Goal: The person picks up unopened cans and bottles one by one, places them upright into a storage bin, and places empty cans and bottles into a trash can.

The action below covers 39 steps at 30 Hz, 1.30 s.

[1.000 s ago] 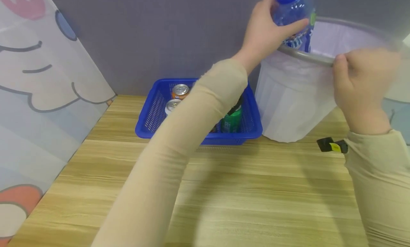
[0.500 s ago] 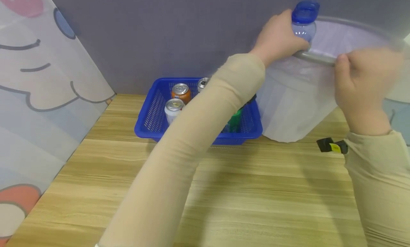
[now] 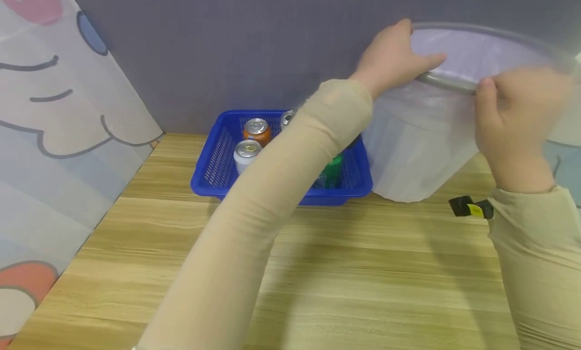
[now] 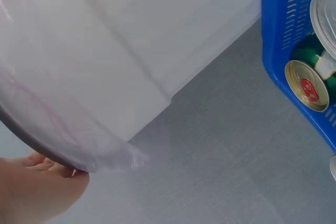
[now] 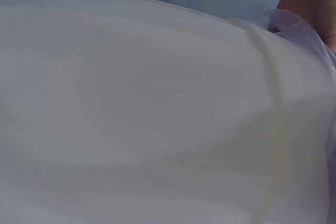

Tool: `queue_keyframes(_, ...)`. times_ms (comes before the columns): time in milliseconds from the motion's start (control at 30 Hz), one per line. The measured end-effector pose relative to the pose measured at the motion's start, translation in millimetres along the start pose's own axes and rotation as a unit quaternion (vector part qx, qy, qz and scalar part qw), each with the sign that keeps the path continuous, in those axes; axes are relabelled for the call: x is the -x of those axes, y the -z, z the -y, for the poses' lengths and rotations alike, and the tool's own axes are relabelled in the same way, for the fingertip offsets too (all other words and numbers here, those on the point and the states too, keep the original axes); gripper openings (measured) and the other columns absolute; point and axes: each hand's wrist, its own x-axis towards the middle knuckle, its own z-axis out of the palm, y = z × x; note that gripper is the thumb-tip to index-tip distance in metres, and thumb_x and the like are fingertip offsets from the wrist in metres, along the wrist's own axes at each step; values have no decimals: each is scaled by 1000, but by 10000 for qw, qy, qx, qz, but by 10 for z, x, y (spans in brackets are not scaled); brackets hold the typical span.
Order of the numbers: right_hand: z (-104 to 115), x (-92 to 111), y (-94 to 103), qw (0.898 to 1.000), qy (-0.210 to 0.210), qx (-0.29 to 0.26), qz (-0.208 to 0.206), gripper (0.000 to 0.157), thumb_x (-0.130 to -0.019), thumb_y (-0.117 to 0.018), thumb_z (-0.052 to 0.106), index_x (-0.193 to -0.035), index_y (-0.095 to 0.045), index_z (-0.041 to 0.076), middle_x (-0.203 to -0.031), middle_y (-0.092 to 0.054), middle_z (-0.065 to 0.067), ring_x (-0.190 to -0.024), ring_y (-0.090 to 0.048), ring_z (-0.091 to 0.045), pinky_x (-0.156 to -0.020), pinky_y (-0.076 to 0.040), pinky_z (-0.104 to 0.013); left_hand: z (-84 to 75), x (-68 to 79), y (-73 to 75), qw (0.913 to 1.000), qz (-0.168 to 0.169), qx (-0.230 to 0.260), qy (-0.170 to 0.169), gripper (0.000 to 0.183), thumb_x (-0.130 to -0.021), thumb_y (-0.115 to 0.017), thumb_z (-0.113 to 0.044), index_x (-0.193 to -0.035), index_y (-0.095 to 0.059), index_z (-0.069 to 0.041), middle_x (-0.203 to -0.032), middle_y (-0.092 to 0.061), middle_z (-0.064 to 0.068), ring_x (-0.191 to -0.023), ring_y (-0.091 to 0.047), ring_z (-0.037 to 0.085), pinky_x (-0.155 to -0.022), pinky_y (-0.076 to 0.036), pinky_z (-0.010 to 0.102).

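Observation:
A white trash bin (image 3: 408, 153) with a grey rim and a pale purple liner (image 3: 481, 52) tilts toward the right above the wooden table. My left hand (image 3: 390, 60) is at the rim's left side, thumb stretched out across the opening, nothing visible in its grasp. In the left wrist view, the fingers (image 4: 52, 167) reach behind the dark rim beside the bunched liner. On the near right side, my right hand (image 3: 522, 118) grips the rim, its thumb on the outside. The bin's pale wall (image 5: 131, 93) fills most of the right wrist view. No bottle shows now.
Left of the bin stands a blue basket (image 3: 317, 192) holding an orange can (image 3: 257, 130), a white can (image 3: 245, 156), a green can (image 3: 333, 171) and others, partly hidden by my left sleeve. A grey partition (image 3: 227, 47) rises behind; a cartoon-printed panel (image 3: 91, 103) stands at left.
The blue-capped bottle in my left hand went down and right into the bin's mouth, and the hand let it go. My right hand has kept its hold on the rim.

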Motion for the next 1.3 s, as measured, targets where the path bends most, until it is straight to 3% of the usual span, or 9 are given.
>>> queue_keyframes(67,1,0,0,10000,5,-20,-37,44,-80,-40,20,-46,-27,-5,-46,-28,-23,-59,-13,11,-61,-13,-26,4,0,-1,10000,38,-47,-7,79,-86,-55,-58,-149,-25,-21,-150,-31,-13,-135,-29,-3,-106,-22,8)
queue_keyframes(267,-7,14,13,10000,-49,-44,-24,45,-81,-40,21,-47,-26,-5,-46,-27,-23,-60,-13,10,-66,-15,-23,8,21,-2,9999,12,-78,-97,49,-89,-55,-51,-129,-46,-24,-131,-49,-14,-115,-46,-1,-92,-35,10)
queue_keyframes(400,-23,21,23,9999,-114,-12,-5,44,-81,-40,20,-48,-27,-6,-48,-28,-23,-62,-15,9,-72,-23,-27,39,72,18,9989,-16,-272,-372,29,-93,-52,-46,-107,-51,-21,-107,-52,-11,-94,-46,2,-80,-36,14)
queue_keyframes(533,-30,10,36,9998,-188,22,-21,44,-82,-39,20,-49,-27,-7,-49,-26,-22,-64,-16,8,-78,-29,-36,87,146,62,9955,-165,-614,-699,25,-95,-48,-44,-95,-52,-19,-98,-50,-9,-86,-43,4,-77,-35,16)
queue_keyframes(833,-39,-8,44,9998,-138,84,-93,44,-81,-39,21,-49,-25,-5,-50,-25,-23,-64,-14,6,-77,-27,-33,182,322,124,9926,-189,-872,-820,33,-97,-46,-40,-122,-59,-22,-127,-53,-9,-104,-47,3,-85,-38,15)
queue_keyframes(967,-50,16,66,9998,-176,28,16,43,-82,-38,20,-53,-34,-11,-54,-33,-26,-69,-20,6,-84,-30,-34,251,416,111,9931,-157,-723,-910,36,-97,-47,-39,-126,-58,-22,-131,-53,-8,-118,-47,4,-96,-35,12)
queue_keyframes(1100,-9,136,81,9988,-348,-333,61,42,-83,-43,21,-79,-58,-17,-78,-56,-33,-81,-53,-22,-100,-30,-31,364,613,75,9934,-40,-453,-1052,37,-97,-47,-40,-127,-58,-21,-133,-54,-8,-119,-48,5,-100,-33,13)
queue_keyframes(1200,68,257,71,9964,-429,-667,-303,46,-80,-49,25,-101,-62,-14,-101,-62,-31,-105,-53,-42,-106,-29,-33,473,821,27,9912,-41,-440,-1247,36,-97,-47,-38,-125,-59,-19,-129,-56,-6,-116,-50,7,-99,-36,16)
queue_keyframes(1300,180,353,50,9918,-427,-803,-902,46,-75,-51,24,-101,-61,-12,-107,-63,-23,-110,-53,-35,-106,-30,-35,620,1037,-51,9861,-324,-548,-1533,33,-96,-50,-36,-119,-63,-15,-122,-61,-3,-114,-53,10,-98,-39,21)
